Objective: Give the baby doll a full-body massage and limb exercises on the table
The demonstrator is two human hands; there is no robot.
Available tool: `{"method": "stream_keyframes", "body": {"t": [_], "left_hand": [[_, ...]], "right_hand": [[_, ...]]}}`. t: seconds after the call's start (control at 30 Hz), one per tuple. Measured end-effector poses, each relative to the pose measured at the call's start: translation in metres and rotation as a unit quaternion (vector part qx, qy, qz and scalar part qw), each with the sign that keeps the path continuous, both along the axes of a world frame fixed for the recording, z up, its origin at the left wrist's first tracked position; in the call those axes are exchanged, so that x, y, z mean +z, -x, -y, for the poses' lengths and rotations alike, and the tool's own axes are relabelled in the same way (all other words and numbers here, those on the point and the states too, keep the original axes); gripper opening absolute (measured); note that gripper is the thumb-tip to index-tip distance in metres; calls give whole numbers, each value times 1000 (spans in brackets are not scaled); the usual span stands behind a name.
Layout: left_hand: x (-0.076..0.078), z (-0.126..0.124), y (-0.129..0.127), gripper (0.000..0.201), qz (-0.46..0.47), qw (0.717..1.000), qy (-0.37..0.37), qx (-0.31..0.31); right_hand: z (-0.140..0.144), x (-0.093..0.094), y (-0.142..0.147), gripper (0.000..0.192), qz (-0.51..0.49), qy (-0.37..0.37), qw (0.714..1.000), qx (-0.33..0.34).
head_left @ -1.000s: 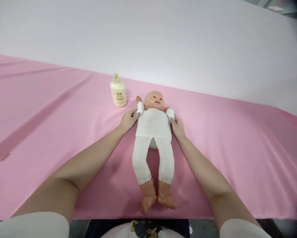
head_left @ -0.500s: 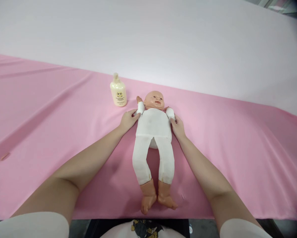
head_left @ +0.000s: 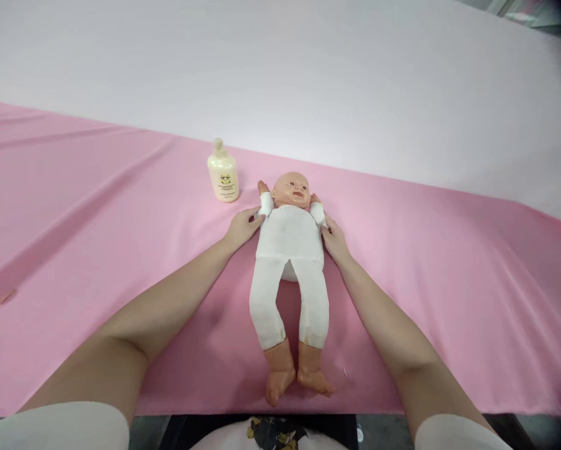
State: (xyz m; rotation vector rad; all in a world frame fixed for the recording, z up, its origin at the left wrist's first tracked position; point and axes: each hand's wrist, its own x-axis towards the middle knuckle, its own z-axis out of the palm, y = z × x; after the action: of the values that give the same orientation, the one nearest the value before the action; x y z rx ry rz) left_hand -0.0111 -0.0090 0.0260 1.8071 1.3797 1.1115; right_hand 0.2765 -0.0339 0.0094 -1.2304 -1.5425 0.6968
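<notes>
Lying on its back on the pink cloth (head_left: 74, 206), the doll (head_left: 290, 250) serves as the landmark for all positions below. Its long axis runs straight away from the person: bare feet nearest the body, white-clad legs and torso next, head at the far end, both short arms raised beside the head.

Nearest the viewer, two white sleeves and a patch of printed clothing are cut off by the lower edge of the view. Both forearms extend forward on either side of the doll's legs, roughly mirrored.

Left hand (head_left: 242, 227): resting against the doll's shoulder on that side, fingers loosely extended, thumb touching the white sleeve cuff; no closed grasp is visible.

Right hand (head_left: 335, 240): pressed against the opposite flank just below the raised arm, fingers curved toward the torso. Whether any fingers reach under the body cannot be told, since the fingertips are hidden by the doll's side.

Both hands are about equally near the doll's shoulders.

Beyond the doll's head, to the left-hand side and just apart from its raised arm, stands a cream lotion bottle (head_left: 222, 172), upright; its label print is too small to read. Farther still lies a pale sheet (head_left: 308, 81).
</notes>
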Motion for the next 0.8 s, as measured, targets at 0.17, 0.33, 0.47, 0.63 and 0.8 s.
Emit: {"method": "stream_keyframes", "body": {"t": [0.17,0.33,0.47,0.63,0.8], "left_hand": [[-2,-2,1,42,-53,998,-20,-11],[-2,-3,0,42,-39,999,-19,-18],[-5,-4,0,41,-31,999,-12,-22],[-12,-11,-1,46,46,999,15,-18],[-13,-14,-4,56,226,972,49,-36]], "right_hand": [[-1,2,-2,54,60,1,998,4],[3,6,0,53,65,8,998,6],[3,4,0,54,35,13,999,-14],[0,-1,0,60,-74,24,997,1],[-1,-1,3,54,-178,14,983,34]]}}
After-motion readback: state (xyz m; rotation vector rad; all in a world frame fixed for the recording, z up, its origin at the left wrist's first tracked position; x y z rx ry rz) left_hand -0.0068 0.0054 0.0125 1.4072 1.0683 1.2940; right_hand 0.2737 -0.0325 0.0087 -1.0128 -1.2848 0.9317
